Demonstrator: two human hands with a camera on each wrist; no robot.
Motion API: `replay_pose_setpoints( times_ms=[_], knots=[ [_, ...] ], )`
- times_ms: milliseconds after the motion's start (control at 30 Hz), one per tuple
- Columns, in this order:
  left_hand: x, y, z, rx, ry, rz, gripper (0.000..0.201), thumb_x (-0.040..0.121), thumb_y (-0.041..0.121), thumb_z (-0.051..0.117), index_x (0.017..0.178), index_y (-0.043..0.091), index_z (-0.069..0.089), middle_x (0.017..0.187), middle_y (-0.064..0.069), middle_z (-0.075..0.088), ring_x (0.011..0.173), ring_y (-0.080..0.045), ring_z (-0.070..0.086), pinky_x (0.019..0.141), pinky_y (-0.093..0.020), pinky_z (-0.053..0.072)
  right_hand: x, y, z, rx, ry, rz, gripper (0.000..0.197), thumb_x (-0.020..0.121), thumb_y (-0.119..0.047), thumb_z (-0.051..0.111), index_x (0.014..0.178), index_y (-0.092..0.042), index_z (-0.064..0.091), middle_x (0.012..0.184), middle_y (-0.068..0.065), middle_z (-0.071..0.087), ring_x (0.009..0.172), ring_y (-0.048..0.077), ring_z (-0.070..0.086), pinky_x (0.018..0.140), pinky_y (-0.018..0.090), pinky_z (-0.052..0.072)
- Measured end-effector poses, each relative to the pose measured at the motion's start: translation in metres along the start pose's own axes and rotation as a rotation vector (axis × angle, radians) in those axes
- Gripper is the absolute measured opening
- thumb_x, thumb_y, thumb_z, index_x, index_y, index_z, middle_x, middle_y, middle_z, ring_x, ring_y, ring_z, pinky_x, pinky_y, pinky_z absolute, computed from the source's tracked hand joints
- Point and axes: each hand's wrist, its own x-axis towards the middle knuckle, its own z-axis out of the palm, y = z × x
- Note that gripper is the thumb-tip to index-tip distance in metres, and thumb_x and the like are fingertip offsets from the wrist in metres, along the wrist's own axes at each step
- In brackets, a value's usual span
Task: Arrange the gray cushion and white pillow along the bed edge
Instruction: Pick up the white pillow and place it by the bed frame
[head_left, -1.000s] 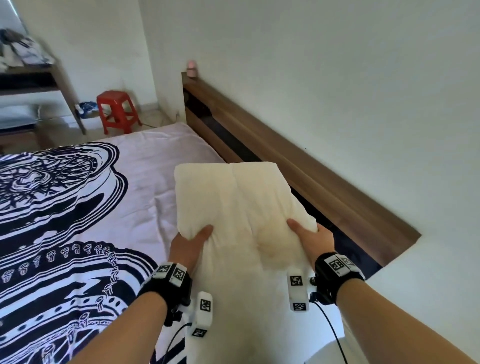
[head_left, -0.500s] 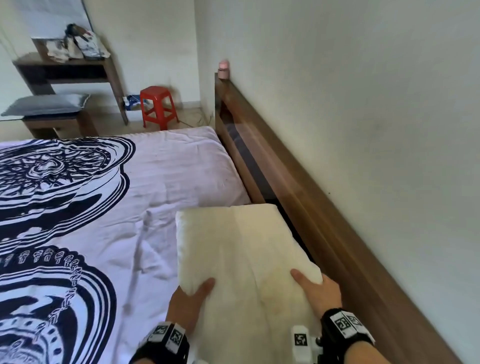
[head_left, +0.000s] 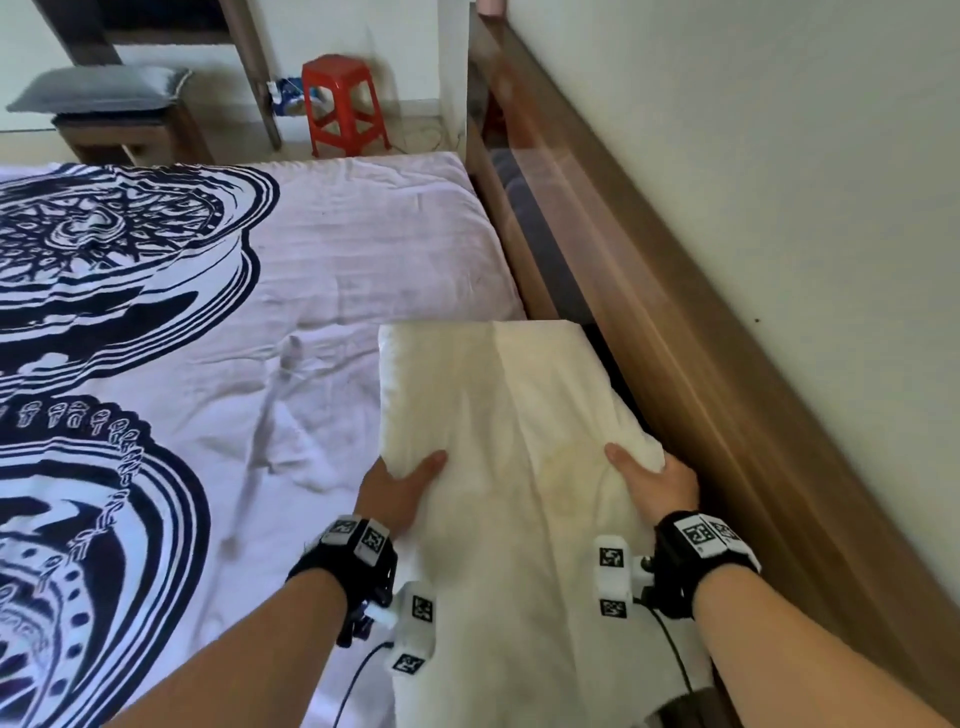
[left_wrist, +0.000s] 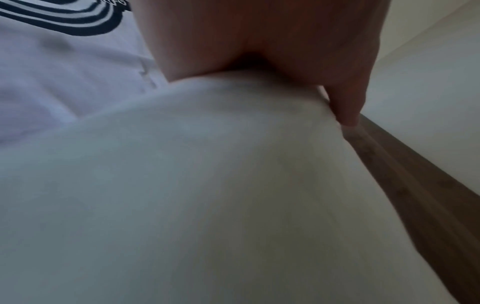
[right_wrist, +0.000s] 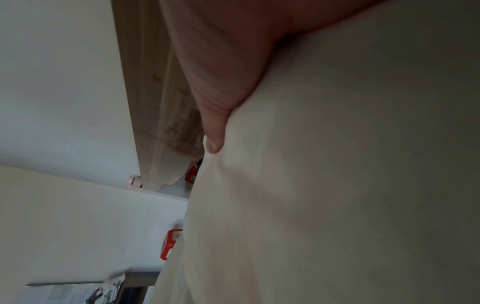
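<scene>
Gripping the white pillow (head_left: 498, 415) by both sides with my hands — left hand (head_left: 397, 491), right hand (head_left: 657, 480) — beside the headboard (head_left: 649, 322); gray cushion (head_left: 98, 91) not yet fetched.

Matt, creased cloth white pillow (head_left: 498, 415), printed cotton-like bedsheet (head_left: 322, 270) — wrinkled, glossy wood headboard (head_left: 649, 291), shiny plastic stool (head_left: 343, 104)

The white pillow (head_left: 498, 447) is cream-white and soft, creased along its length, with a faint yellowish stain near its middle. It lies lengthwise on the bed (head_left: 322, 291), close along the edge beside the wooden headboard (head_left: 675, 364), its far end squared off. The gray cushion (head_left: 98, 91) lies flat on a low wooden stand (head_left: 124, 137) beyond the bed, well apart from the pillow.
</scene>
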Motion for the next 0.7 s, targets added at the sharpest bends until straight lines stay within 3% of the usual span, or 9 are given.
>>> replay_pose_setpoints(
  times_ms=[67,133,200,233,333,467,567,700],
  knots=[
    [0.019,-0.002,0.002,0.023,-0.01,0.041,0.076,0.074,0.052,0.076,0.137,0.016,0.052,0.126,-0.005,0.065,0.113,-0.028,0.062,0.097,-0.039,0.049,0.024,-0.001,0.004,-0.077,-0.027,0.026,0.061,0.075,-0.032,0.081,0.128,-0.008,0.062,0.123,0.012,0.067,0.101,0.027,0.062,0.088,0.033,0.047],
    [0.027,-0.009,0.001,0.082,-0.064,0.075,0.087,0.078,0.052,0.072,0.151,0.025,0.034,0.141,-0.004,0.057,0.131,-0.029,0.053,0.107,-0.04,0.042,0.04,0.005,0.006,-0.157,-0.108,0.057,0.081,0.072,-0.026,0.084,0.143,-0.012,0.048,0.141,0.014,0.056,0.12,0.031,0.058,0.1,0.04,0.047],
    [0.025,-0.026,-0.002,0.161,-0.106,0.013,0.098,0.083,0.05,0.068,0.158,0.033,0.008,0.157,-0.008,0.04,0.143,-0.029,0.039,0.113,-0.042,0.031,0.041,0.019,0.012,-0.29,-0.219,0.064,0.083,0.072,-0.019,0.085,0.145,-0.009,0.047,0.143,0.015,0.055,0.124,0.03,0.057,0.1,0.036,0.046],
    [0.02,-0.04,-0.003,0.207,-0.124,-0.03,0.099,0.085,0.048,0.068,0.158,0.034,0.002,0.16,-0.009,0.033,0.146,-0.03,0.035,0.114,-0.042,0.029,0.037,0.028,0.015,-0.366,-0.268,0.053,0.078,0.073,-0.017,0.084,0.142,-0.007,0.05,0.141,0.014,0.057,0.124,0.029,0.057,0.097,0.031,0.045],
    [0.002,-0.081,0.004,0.356,-0.193,-0.071,0.097,0.087,0.036,0.069,0.158,0.03,0.004,0.163,-0.007,0.028,0.145,-0.026,0.036,0.111,-0.034,0.032,0.017,0.052,0.021,-0.489,-0.362,0.032,0.071,0.076,-0.019,0.08,0.141,-0.01,0.053,0.143,0.011,0.055,0.128,0.025,0.054,0.101,0.028,0.043],
    [-0.003,-0.09,0.019,0.32,-0.193,-0.036,0.091,0.087,0.02,0.07,0.158,0.029,0.013,0.158,-0.004,0.037,0.139,-0.025,0.045,0.103,-0.026,0.038,0.004,0.061,0.022,-0.6,-0.431,-0.012,0.076,0.08,-0.024,0.076,0.147,-0.013,0.044,0.154,0.011,0.039,0.139,0.026,0.042,0.111,0.029,0.035],
    [0.005,-0.084,0.019,0.286,-0.149,-0.027,0.084,0.089,0.02,0.066,0.157,0.03,0.019,0.158,-0.008,0.038,0.14,-0.029,0.043,0.103,-0.031,0.04,-0.001,0.067,0.019,-0.587,-0.428,0.013,0.075,0.081,-0.026,0.075,0.148,-0.012,0.043,0.154,0.012,0.038,0.139,0.026,0.041,0.111,0.029,0.035],
    [0.003,-0.073,-0.002,0.127,-0.072,-0.098,0.087,0.086,0.026,0.071,0.157,0.025,0.02,0.162,-0.009,0.03,0.147,-0.028,0.032,0.116,-0.043,0.032,-0.007,0.054,0.011,-0.431,-0.353,0.081,0.065,0.085,-0.024,0.074,0.143,-0.008,0.049,0.149,0.015,0.048,0.133,0.029,0.048,0.101,0.03,0.039]
  ],
)
